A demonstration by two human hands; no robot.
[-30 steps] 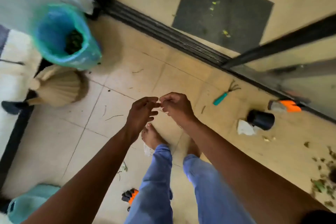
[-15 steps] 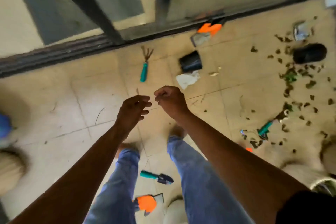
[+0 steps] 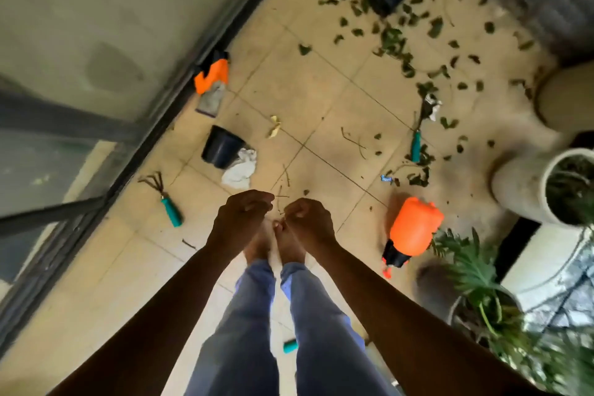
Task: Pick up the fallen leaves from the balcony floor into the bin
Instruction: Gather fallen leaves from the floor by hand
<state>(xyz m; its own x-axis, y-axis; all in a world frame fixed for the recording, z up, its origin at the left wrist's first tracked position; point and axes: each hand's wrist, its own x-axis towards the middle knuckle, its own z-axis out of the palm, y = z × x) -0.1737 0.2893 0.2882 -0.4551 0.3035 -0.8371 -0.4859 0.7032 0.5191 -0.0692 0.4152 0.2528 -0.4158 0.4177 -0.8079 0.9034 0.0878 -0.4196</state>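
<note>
Green leaves (image 3: 393, 42) scattered on tiles, left hand (image 3: 239, 217) loosely curled, right hand (image 3: 307, 219) seemingly pinching something unclear

Open tile ahead of me, clutter on both sides

I see bare floor tiles (image 3: 308, 97) running straight ahead to the scattered leaves (image 3: 393, 42); a black pot (image 3: 221, 146) and white cloth (image 3: 239, 167) crowd the left, the orange sprayer (image 3: 413, 228) and teal-handled tool (image 3: 416, 145) the right, and white planters (image 3: 527, 187), somewhat blurred, block the far right.

Orange sprayer (image 3: 413, 226), black pot (image 3: 222, 146)
</note>
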